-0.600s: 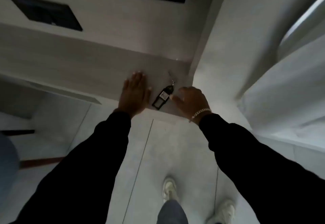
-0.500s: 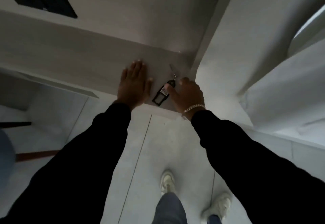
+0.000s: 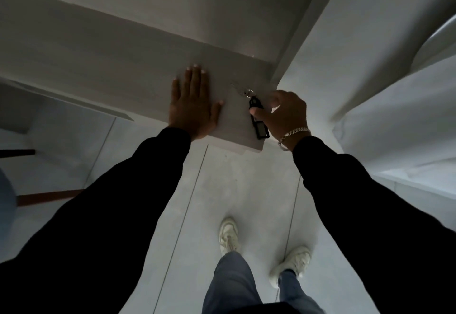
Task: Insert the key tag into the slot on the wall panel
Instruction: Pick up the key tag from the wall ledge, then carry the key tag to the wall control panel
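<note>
Key tag (image 3: 258, 122), a small black plastic rectangle with a clear window, lies flat near the front right corner of the pale grey bench (image 3: 111, 67). Its long axis runs roughly from 12 to 6 o'clock, with a silver split ring (image 3: 249, 92) and thin key at the 12 o'clock end. The right hand (image 3: 283, 114) is the nearer one: it sits at the tag's 3 o'clock side, thumb tip pressed on the tag's upper half, fingers curled but not yet closed around it. The left hand (image 3: 193, 102) rests open and flat on the bench at the tag's 9 o'clock, just beside it without touching. No slot or wall panel can be made out in this view.
</note>
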The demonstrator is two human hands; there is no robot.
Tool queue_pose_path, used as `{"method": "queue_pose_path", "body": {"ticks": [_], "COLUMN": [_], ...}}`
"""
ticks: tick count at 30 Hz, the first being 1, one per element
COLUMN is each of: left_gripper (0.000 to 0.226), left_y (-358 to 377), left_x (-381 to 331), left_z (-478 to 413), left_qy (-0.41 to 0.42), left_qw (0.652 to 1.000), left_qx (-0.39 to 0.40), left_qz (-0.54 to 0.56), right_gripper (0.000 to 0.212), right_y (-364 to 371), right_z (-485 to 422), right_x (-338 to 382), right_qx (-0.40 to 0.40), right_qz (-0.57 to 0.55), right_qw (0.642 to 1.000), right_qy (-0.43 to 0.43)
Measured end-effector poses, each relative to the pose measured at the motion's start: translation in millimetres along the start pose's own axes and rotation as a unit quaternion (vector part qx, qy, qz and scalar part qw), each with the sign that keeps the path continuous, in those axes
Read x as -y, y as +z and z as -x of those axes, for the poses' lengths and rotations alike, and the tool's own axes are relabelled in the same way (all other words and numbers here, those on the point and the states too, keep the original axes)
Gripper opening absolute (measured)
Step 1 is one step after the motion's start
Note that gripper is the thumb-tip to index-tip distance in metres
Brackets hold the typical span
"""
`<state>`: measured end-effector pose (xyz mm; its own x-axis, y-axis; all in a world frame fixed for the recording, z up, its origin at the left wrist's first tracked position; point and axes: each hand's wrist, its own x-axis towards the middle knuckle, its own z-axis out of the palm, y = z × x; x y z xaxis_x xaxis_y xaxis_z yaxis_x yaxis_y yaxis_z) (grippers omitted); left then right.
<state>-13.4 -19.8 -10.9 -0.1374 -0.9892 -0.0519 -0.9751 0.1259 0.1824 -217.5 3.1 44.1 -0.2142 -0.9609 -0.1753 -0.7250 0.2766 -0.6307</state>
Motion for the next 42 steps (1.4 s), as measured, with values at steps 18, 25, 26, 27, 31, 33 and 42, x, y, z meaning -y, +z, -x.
{"method": "queue_pose_path", "body": {"ticks": [18,25,26,27,31,33,42], "left_gripper": [0.077,0.069,0.068,0.069,0.068,0.066,0.052], "left_y": [11,-19,-25,-32,-62,-74,-94], "left_x": [-64,-117,-131,-144,-209,-241,-418], "left_z": [42,59,62,65,71,72,113], "left_qy": [0.103,0.168,0.180,0.190,0.258,0.287,0.406], "left_qw": [0.994,0.980,0.976,0.971,0.941,0.927,0.859], "left_qx": [0.042,0.021,0.002,-0.015,-0.068,-0.081,-0.166], "left_qz": [0.014,0.107,0.126,0.147,0.209,0.228,0.266], "right_gripper": [0.010,0.002,0.005,0.010,0.007,0.007,0.006], "right_y": [-59,-129,-141,-151,-203,-228,-356], "right_z": [34,90,97,103,134,147,215], "right_x": [-19,-41,-47,-53,-84,-103,-220], "right_qx": [0.141,0.112,0.101,0.094,0.070,0.056,-0.046], "right_qz": [-0.365,-0.416,-0.419,-0.422,-0.443,-0.460,-0.483], "right_qw": [0.892,0.884,0.885,0.886,0.885,0.879,0.871], "right_qy": [0.228,0.180,0.174,0.168,0.127,0.114,0.076]}}
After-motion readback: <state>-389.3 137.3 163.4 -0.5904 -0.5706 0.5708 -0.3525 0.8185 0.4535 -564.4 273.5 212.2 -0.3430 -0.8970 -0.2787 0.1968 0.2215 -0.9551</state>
